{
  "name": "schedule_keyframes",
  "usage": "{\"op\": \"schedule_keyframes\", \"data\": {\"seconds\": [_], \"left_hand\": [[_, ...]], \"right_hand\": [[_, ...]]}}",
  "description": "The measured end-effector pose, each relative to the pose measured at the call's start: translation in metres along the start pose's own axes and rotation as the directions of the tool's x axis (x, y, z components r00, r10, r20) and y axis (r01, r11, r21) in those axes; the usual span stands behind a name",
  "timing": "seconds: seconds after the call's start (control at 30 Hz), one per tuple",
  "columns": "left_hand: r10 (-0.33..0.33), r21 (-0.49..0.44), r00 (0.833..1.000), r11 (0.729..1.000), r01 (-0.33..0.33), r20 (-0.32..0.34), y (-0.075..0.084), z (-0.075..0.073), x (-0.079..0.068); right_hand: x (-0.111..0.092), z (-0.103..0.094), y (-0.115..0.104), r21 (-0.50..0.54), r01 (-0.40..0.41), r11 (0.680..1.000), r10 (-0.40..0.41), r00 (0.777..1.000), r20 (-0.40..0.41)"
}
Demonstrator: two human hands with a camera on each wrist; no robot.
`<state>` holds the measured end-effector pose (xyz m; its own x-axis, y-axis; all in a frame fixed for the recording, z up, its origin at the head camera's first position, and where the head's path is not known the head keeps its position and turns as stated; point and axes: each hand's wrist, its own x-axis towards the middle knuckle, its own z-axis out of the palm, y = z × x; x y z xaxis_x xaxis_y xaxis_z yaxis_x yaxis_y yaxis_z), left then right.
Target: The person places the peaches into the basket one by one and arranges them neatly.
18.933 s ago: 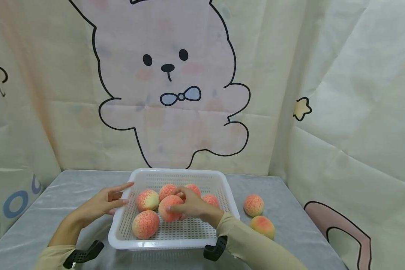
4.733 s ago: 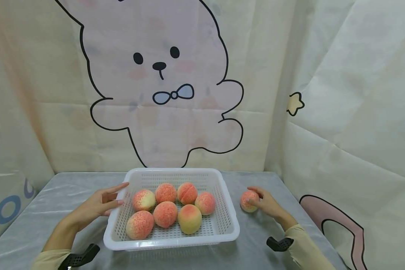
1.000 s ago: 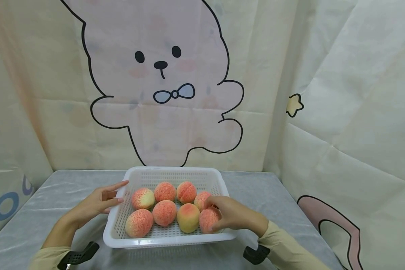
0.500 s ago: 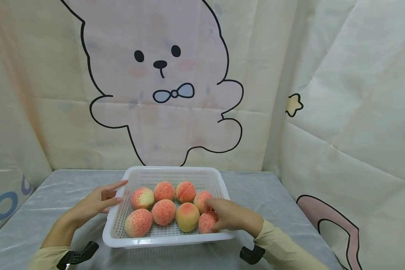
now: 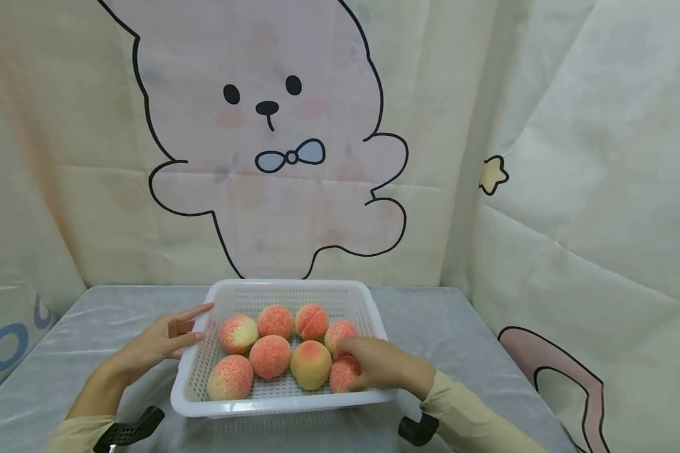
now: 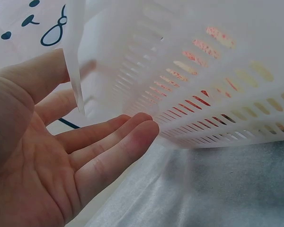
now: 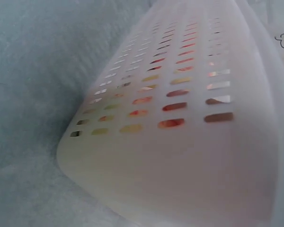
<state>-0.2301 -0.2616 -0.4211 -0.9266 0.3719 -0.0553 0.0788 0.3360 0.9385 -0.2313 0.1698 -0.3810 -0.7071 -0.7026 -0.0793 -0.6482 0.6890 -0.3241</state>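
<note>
A white perforated plastic basket (image 5: 283,404) holds several pink-and-yellow peaches, among them a yellower peach (image 5: 310,366) near the front. My left hand (image 5: 155,343) holds the basket's left rim. In the left wrist view, thumb and index finger pass over the rim while the other fingers (image 6: 116,151) reach beneath it to the outer wall. Inside the front right corner, my right hand (image 5: 382,363) grips a red-speckled peach (image 5: 342,375) between thumb and fingers, beside the yellower one. From the right wrist, only the basket's outer wall (image 7: 180,165) shows; that hand is hidden there.
The basket stands on a grey cloth-covered table (image 5: 425,327). Behind it hangs a cream curtain (image 5: 430,251) with a cartoon bear, and another curtain (image 5: 572,189) closes off the right side. Black wrist cameras (image 5: 418,430) are strapped over both sleeves.
Two peaches lay on the table right of the basket, then one under my right hand; both are now in the basket. Lately my right hand has shifted slightly left with its peach. Left hand steady.
</note>
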Motion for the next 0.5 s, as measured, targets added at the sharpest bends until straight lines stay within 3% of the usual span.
{"op": "schedule_keyframes", "data": {"seconds": [0.23, 0.5], "left_hand": [[0.002, 0.006, 1.000, 1.000, -0.002, 0.001, -0.0002, 0.0012, 0.0025], [-0.017, -0.007, 1.000, 1.000, 0.017, -0.002, -0.0022, -0.0003, 0.0026]], "right_hand": [[-0.0049, -0.0017, 0.0067, 0.179, 0.047, 0.983, -0.047, 0.999, -0.009], [-0.0028, -0.0025, 0.0105, 0.294, 0.089, 0.952, -0.059, 0.992, -0.109]]}}
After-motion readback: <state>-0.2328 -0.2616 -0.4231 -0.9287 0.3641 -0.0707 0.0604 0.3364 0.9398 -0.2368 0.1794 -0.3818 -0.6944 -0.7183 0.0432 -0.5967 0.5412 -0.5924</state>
